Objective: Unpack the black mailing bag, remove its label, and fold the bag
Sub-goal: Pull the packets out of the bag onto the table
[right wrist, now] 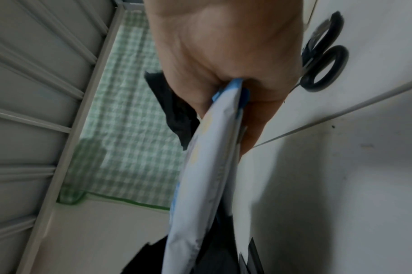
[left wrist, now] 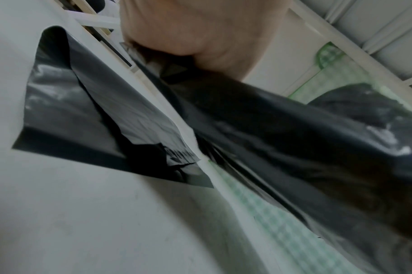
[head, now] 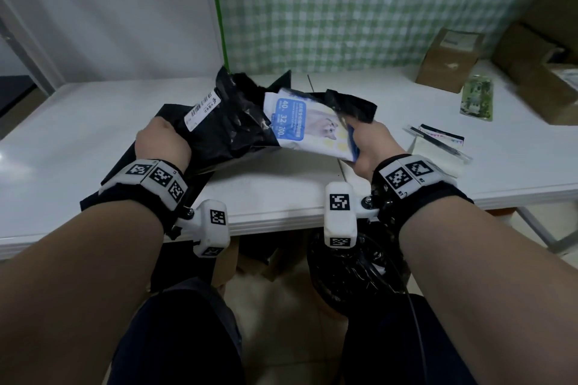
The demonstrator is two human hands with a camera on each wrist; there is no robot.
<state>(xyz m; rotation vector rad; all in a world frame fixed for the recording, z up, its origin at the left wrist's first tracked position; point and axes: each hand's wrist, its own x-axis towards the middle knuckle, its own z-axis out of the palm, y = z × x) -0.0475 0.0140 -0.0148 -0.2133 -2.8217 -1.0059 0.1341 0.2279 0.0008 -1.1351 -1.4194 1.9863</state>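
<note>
Head view: the left hand grips the bag above the tabletop; the right hand pinches the half-out packet. Left wrist: fist clenched on plastic. Right wrist: packet pinched; a snag could tear the bag or label.

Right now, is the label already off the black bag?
No: in the head view the white barcode label is stuck on the black bag that the left hand grips.
</note>
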